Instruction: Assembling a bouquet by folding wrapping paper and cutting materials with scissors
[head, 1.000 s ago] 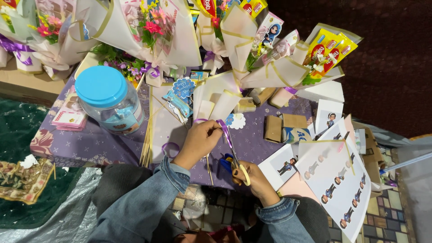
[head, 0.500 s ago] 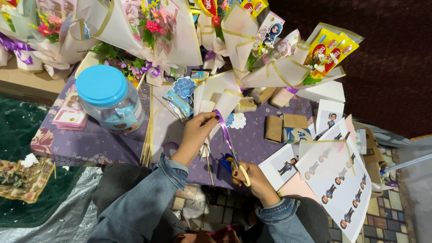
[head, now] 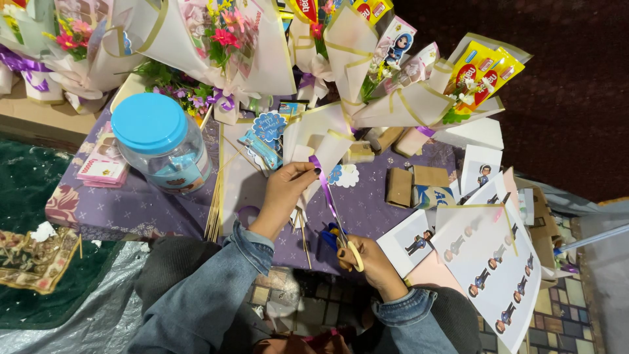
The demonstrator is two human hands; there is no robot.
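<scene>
1. Purple cloth with a pale flower print covers the low table [head: 386,213], which is crowded with craft goods under dim light; dark ground lies beyond it.

2. At the near middle of that table, the left hand [head: 288,190] has its fingers pinched together on the upper end of a thin shiny purple ribbon [head: 329,196], holding it taut and slanted beside a small cream paper-wrapped bouquet [head: 321,147].

3. Just toward the person from the ribbon, the right hand [head: 370,259] is closed around yellow-and-blue-handled scissors [head: 344,244], whose blades meet the ribbon's lower end; whether the blades are parted I cannot tell.

4. To do this well, I judge the ribbon should stay tight and straight, with the blade run steadily along it at an even angle, the pinching fingers kept clear of the edge.

5. Left of the ribbon stands a clear plastic jar with a round blue lid [head: 160,141], and thin wooden sticks [head: 215,210] lie between jar and hand.

6. Right of the ribbon lie small brown cardboard boxes [head: 413,183] and white sheets printed with little cartoon figures [head: 488,262].

7. Behind it, along the table's far edge, stand larger cream-wrapped bouquets of pink and purple flowers [head: 223,46] and yellow snack packets [head: 481,72].

8. Below the table, a green rug [head: 26,196] and grey plastic sheeting [head: 85,314] lie left, patterned floor tiles [head: 563,321] right.
</scene>
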